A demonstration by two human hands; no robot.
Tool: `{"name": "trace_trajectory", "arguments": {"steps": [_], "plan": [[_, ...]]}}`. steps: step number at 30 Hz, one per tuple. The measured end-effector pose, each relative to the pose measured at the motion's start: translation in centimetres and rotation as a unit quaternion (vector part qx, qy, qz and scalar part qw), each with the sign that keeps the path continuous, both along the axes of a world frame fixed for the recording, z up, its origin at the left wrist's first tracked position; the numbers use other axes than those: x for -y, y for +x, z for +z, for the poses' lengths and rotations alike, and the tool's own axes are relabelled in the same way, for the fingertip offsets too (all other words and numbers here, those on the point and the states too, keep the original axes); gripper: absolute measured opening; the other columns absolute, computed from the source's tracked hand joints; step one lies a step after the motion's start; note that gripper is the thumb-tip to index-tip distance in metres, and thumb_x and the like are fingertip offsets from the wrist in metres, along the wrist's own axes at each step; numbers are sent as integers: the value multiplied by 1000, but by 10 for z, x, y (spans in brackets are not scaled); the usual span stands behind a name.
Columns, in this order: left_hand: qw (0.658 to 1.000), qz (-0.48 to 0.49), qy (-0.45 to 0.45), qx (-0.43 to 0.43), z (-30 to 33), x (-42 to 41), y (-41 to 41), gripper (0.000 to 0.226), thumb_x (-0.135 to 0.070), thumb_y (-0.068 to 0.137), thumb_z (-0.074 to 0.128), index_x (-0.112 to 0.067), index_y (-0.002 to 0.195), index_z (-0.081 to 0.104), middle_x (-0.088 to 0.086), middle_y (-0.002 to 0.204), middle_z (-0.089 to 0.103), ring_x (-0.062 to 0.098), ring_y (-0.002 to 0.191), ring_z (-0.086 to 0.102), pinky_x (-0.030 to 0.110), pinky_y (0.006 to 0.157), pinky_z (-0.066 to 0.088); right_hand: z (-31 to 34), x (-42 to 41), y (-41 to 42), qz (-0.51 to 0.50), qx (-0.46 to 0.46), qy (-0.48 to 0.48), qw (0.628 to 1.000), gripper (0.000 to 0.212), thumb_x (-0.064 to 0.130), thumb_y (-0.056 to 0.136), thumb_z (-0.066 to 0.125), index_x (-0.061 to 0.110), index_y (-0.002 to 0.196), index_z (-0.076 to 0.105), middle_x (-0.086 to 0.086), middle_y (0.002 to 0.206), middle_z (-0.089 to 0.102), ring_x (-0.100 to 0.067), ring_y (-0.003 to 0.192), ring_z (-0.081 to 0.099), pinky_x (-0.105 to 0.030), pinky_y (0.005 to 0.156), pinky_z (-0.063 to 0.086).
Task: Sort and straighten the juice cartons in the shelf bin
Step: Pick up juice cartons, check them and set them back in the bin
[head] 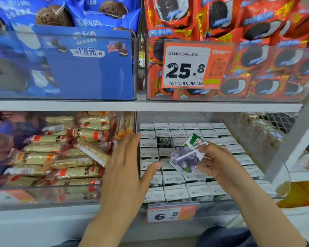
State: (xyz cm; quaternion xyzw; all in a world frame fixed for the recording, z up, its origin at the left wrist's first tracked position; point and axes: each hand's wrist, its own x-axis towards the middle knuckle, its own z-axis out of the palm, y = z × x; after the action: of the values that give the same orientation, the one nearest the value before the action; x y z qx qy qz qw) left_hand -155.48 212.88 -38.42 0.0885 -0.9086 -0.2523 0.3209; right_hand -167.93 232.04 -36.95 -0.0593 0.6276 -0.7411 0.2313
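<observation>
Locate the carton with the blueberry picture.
Head view, lower right: the blueberry carton is tilted in the right hand, above the packed cartons.

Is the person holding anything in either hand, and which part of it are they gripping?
The right hand pinches a juice carton by its right edge, tilted above the bin. The left hand is open and holds nothing.

White lower shelf carries clear bin of upright juice cartons beneath right fingers; snack-bar bin beyond left fingertips.
</observation>
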Motion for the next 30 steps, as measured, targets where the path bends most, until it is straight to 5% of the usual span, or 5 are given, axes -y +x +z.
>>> {"name": "trace_trajectory", "arguments": {"steps": [4,12,21,28,30], "plan": [[987,-8,141,81,-5,3,-4,80,-67,86,30,-29,153,6,-9,160,12,11,146,12,28,114,17,8,17,-17,-46,-60,3,997,13,3,88,60,10,98,64,-4,85,71,-10,70,68,-18,60,53],[989,29,30,145,-13,-1,-11,74,-66,89,14,-29,152,4,-4,160,7,15,145,16,28,103,38,7,51,-40,62,-343,151,925,38,-6,84,64,18,112,55,5,106,62,8,94,60,-11,72,48],[990,20,17,136,-18,-1,-12,79,-66,86,8,-25,152,3,-1,161,6,15,146,15,26,105,36,9,66,-66,167,-380,290,862,38,7,88,65,28,118,56,-8,111,50,-21,104,55,-18,89,49],[992,18,20,124,-19,-1,-12,77,-66,87,11,-25,152,6,-2,160,10,15,144,20,24,104,36,5,65,-77,205,-482,483,701,48,24,91,62,24,137,49,-2,129,50,-22,119,50,-29,96,40],[993,18,23,118,-19,0,-11,75,-65,88,12,-26,152,8,-3,160,12,14,143,22,24,103,36,-2,65,-73,214,-483,495,689,42,20,93,59,25,134,54,0,134,50,-22,120,51,-31,99,41]]}}
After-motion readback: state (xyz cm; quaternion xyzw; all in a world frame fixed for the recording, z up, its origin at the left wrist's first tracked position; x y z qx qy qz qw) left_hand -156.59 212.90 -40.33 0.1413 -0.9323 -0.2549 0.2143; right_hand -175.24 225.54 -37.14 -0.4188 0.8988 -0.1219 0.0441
